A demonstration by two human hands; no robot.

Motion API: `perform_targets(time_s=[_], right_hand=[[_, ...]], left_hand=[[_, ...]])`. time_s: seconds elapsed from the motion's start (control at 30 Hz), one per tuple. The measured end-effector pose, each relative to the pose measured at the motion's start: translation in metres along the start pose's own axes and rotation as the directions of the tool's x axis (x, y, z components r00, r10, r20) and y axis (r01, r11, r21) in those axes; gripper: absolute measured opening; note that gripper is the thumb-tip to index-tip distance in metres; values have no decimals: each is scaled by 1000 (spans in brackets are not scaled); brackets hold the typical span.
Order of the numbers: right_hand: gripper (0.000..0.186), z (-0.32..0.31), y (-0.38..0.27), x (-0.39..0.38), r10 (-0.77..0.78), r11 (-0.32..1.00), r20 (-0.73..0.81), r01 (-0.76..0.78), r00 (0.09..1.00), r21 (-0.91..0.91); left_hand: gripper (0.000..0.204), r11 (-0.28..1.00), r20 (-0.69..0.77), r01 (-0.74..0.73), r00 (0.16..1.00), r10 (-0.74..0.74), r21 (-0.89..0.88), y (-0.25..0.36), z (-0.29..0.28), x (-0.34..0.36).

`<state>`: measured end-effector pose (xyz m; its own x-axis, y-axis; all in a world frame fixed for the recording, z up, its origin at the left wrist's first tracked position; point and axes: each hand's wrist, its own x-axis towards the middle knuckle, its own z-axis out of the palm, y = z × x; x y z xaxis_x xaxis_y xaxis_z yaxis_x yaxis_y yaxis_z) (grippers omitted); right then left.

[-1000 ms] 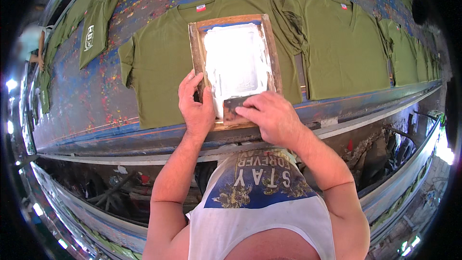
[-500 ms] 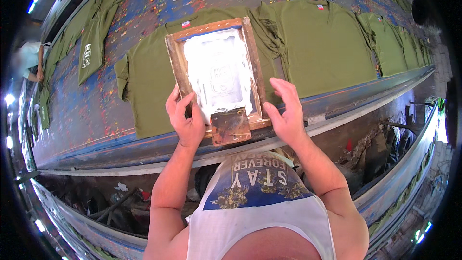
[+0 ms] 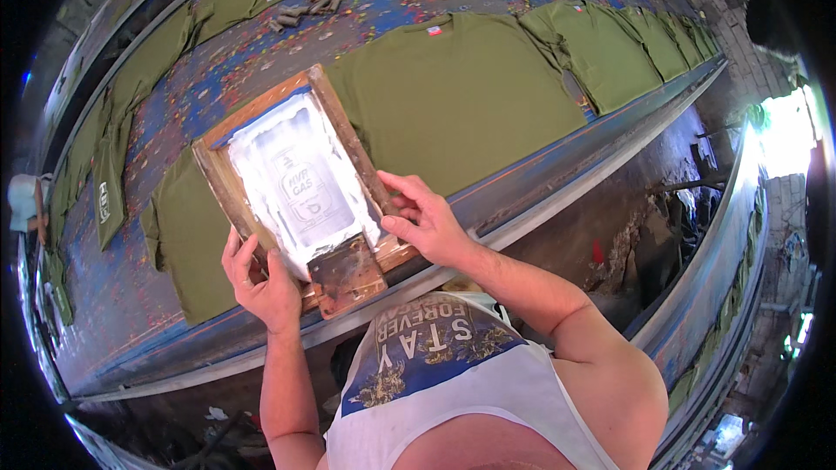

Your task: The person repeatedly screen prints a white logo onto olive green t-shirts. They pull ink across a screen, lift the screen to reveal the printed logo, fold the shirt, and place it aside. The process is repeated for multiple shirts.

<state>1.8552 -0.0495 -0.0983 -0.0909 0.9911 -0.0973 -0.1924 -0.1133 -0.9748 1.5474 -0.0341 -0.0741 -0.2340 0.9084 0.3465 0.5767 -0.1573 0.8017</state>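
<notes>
A wooden screen-printing frame (image 3: 344, 129) lies tilted over an olive T-shirt (image 3: 183, 248) at the table's near edge. White ink rings its mesh (image 3: 305, 196), which bears a lettered design. A stained brown board (image 3: 348, 274), like a squeegee, rests at the frame's near end. My left hand (image 3: 268, 292) grips the lower left rail, thumb on the inner side and fingers outside. On the opposite rail, my right hand (image 3: 427, 222) closes with thumb and fingers; its exact hold is partly hidden. The frame covers much of the shirt beneath.
Another olive T-shirt (image 3: 461, 96) lies flat to the right, with several more along the long, paint-speckled table (image 3: 235, 78). Small dark rolls (image 3: 305, 10) are heaped farther back. A metal rail (image 3: 522, 224) edges the table. At far left, a person (image 3: 28, 204) stands by it.
My view has turned to the right, and the frame now appears lower left and more tilted. My right hand, earlier just off the right rail, has closed on it.
</notes>
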Motion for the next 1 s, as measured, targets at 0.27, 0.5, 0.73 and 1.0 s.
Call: perform_targets(time_s=[0.27, 0.5, 0.73, 1.0], right_hand=[[68, -197, 7, -24, -65, 996, -200, 77, 978, 54], [57, -349, -19, -57, -10, 1000, -425, 19, 905, 16], [50, -403, -12, -57, -76, 997, -458, 60, 886, -50], [49, -399, 14, -12, -167, 970, -310, 100, 936, -222]], left_hand=[[47, 983, 49, 60, 997, -53, -174, 94, 198, -57], [49, 974, 197, 25, 980, 20, -224, 167, 347, -92], [40, 960, 209, 33, 977, 27, -278, 180, 402, -99], [33, 969, 154, 69, 987, -33, -238, 151, 396, -82]])
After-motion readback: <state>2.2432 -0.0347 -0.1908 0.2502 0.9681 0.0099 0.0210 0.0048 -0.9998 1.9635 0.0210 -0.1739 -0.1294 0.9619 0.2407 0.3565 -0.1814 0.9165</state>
